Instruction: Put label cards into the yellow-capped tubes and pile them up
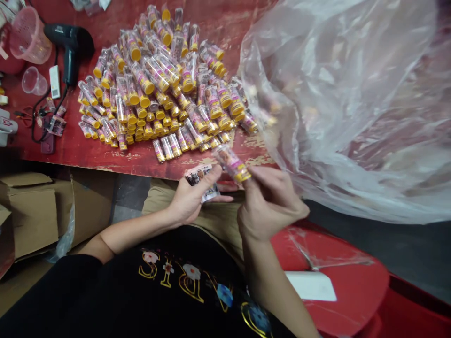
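Observation:
Above the table's near edge, my right hand [269, 204] pinches a clear tube [231, 162] by its yellow-capped end. The tube has a pink and white print and is slightly blurred. My left hand [186, 199], just to the left, holds a small printed packet [202, 177] under its thumb. Its fingers reach beneath the packet, and the left thumb tip lies close to the tube; I cannot tell whether they touch. Beyond both hands, a large heap of similar yellow-capped tubes [157, 84] lies on the red table [105, 158].
A big translucent plastic bag [338, 108] covers the right side, with tubes partly visible beneath its edge. At left are a dark hot-air gun [70, 49], a pink basket [30, 35] and a clear cup [34, 81]. Cardboard boxes [33, 216] stand below; a red stool [338, 267] is at right.

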`<state>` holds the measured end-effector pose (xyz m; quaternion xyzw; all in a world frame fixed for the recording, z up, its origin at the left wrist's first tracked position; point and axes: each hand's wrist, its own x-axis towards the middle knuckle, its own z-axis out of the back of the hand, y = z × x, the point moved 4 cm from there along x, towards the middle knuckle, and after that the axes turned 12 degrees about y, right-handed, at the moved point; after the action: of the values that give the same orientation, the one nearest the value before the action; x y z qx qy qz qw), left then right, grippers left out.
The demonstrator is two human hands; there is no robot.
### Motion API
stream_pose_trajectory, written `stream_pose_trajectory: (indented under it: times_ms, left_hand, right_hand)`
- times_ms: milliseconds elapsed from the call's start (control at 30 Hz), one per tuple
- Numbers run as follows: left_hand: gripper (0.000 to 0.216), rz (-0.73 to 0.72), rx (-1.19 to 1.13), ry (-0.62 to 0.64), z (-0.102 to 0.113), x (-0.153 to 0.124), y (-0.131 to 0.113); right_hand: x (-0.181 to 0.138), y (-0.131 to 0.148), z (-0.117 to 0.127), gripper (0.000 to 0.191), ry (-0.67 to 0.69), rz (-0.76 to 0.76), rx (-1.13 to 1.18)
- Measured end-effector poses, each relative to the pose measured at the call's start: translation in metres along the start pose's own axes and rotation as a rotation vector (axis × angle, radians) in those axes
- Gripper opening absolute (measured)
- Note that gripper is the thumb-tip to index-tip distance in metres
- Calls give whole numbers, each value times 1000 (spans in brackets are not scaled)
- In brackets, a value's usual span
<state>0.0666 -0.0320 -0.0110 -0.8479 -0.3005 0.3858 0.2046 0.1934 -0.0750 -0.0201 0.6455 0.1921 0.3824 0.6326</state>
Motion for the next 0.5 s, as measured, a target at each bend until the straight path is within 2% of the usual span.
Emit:
stream_pose_trajectory:
  times_ms: [167, 233, 300, 367, 400, 433, 500]
  left_hand:
    - [25, -11, -67, -50, 10, 6, -8]
    - [23, -33, -68, -73, 11, 5, -13]
    - [25, -49, -53, -102, 13, 3, -18]
    - [28, -57, -27, -140, 17, 2, -22]
    - [28, -56, -14, -161, 19, 3, -24]
    - [27, -49, -3, -178, 22, 5, -26]
    - [23, -28, 10, -197, 25, 9, -27]
  right_hand:
    - [75, -40, -44, 11, 51, 133, 37]
    - [94, -48, -64, 11, 105, 181, 25]
    - [104, -48, -73, 13, 191, 225, 5]
    - [113, -45, -60, 22, 265, 245, -37]
    - [121, -45, -44, 27, 262, 233, -79]
    - [133, -47, -20, 31, 225, 205, -139]
    - [167, -58, 42, 34, 88, 111, -293]
